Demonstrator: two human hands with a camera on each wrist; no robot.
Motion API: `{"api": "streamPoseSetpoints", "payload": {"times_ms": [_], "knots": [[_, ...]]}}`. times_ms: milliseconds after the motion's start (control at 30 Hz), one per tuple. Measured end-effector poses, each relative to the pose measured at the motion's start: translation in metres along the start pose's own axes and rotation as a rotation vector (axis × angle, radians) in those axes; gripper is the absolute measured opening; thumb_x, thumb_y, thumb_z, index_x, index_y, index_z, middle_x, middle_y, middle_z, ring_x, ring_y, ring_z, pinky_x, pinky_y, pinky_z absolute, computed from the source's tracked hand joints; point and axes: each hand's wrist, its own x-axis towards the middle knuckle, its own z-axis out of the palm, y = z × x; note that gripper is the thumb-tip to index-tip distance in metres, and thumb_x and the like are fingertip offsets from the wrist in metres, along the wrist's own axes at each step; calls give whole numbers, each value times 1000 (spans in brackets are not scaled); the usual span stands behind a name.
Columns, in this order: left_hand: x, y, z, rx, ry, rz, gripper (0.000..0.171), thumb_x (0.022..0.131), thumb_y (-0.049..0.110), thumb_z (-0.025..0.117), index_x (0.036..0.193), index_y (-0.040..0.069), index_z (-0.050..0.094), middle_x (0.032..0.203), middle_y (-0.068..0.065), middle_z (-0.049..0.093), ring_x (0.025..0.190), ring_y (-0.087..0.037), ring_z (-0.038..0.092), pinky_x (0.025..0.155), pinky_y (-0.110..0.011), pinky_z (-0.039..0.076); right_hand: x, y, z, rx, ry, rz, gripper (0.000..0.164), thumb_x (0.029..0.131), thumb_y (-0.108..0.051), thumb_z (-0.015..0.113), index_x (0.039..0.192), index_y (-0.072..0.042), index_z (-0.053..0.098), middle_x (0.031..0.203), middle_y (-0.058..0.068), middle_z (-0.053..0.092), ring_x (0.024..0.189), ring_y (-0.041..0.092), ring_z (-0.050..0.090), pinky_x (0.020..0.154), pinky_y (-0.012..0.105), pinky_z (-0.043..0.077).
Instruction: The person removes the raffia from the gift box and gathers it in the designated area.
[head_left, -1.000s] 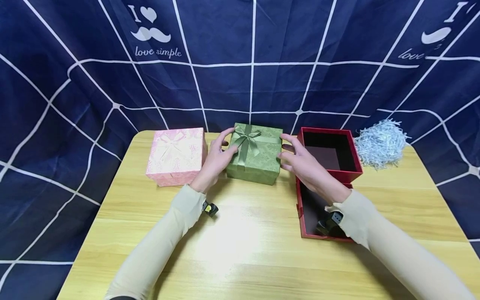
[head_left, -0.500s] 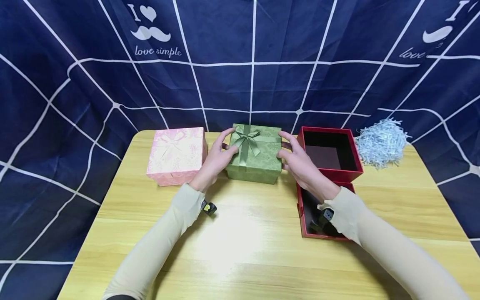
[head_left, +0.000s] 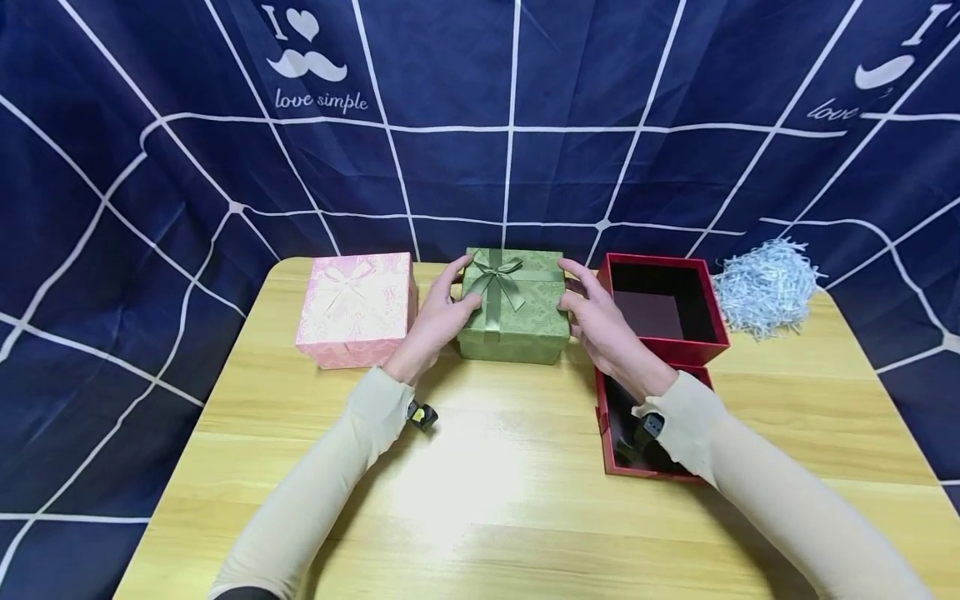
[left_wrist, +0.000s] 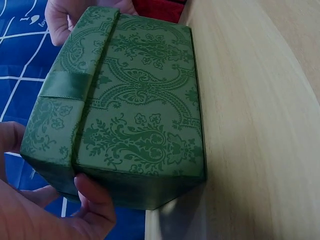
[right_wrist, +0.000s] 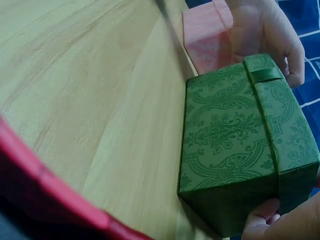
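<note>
A green patterned gift box (head_left: 532,304) with a ribbon bow on its lid stands on the table between both hands. My left hand (head_left: 435,321) holds its left side, the thumb near the lid's edge. From the other side my right hand (head_left: 603,329) grips it, with its thumb (right_wrist: 262,214) at the lid's lower edge in the right wrist view. The lid is seated on the box (left_wrist: 140,100). Some fingers of both hands are hidden behind the box.
A pink gift box (head_left: 356,304) with a bow stands left of the green one. To the right is an open red box (head_left: 705,342), with its red-rimmed lid (head_left: 609,450) lying in front. Pale blue shredded paper (head_left: 768,287) lies beyond. A navy cloth (head_left: 450,67) hangs behind the wooden table (head_left: 480,517).
The green gift box has turned slightly, so its front edge now lies straighter. My right hand and forearm have shifted a little to the left; the left hand has hardly moved.
</note>
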Motion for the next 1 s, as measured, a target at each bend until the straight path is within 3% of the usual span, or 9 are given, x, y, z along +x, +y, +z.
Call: {"api": "streamPoseSetpoints", "payload": {"times_ms": [100, 233, 300, 533, 767, 1000], "knots": [[0, 0, 0, -39, -21, -4, 72, 101, 9, 64, 169, 22, 44, 160, -14, 43, 90, -18, 52, 85, -34, 46, 1, 0, 0, -1, 6, -4, 80, 98, 2, 45, 173, -20, 30, 163, 12, 32, 103, 15, 49, 72, 24, 43], [0, -1, -1, -76, -37, -9, 72, 101, 9, 64, 169, 23, 44, 165, -12, 39, 93, -20, 55, 88, -36, 47, 1, 0, -1, -18, 3, -15, 80, 98, 2, 45, 173, -20, 30, 162, 11, 33, 97, 13, 50, 65, 21, 37], [0, -1, -2, -85, -39, -11, 73, 100, 9, 64, 168, 25, 44, 166, -11, 38, 94, -20, 54, 89, -36, 47, 0, 0, -1, -23, 0, -21, 80, 97, 2, 45, 173, -19, 29, 160, 10, 34, 95, 12, 51, 63, 20, 35], [2, 2, -4, -127, -42, -9, 72, 98, 6, 64, 166, 25, 49, 164, -10, 39, 98, -24, 57, 89, -37, 49, 1, -3, -1, 2, -12, -38, 79, 97, 3, 44, 173, -17, 30, 157, 10, 36, 103, 15, 53, 69, 20, 45], [5, 5, -5, -123, -31, 2, 73, 96, 6, 65, 165, 25, 49, 162, -8, 42, 90, -20, 57, 83, -34, 50, 1, -8, -2, -27, -10, -65, 78, 97, 2, 46, 172, -17, 32, 153, 7, 35, 84, 12, 41, 59, 19, 29], [5, 11, -7, -147, -22, 14, 73, 96, 4, 65, 164, 24, 51, 160, -7, 45, 86, -17, 55, 79, -31, 50, -2, -14, -1, -21, -4, -98, 78, 96, 4, 45, 171, -16, 34, 155, 8, 36, 82, 11, 42, 58, 18, 29]]}}
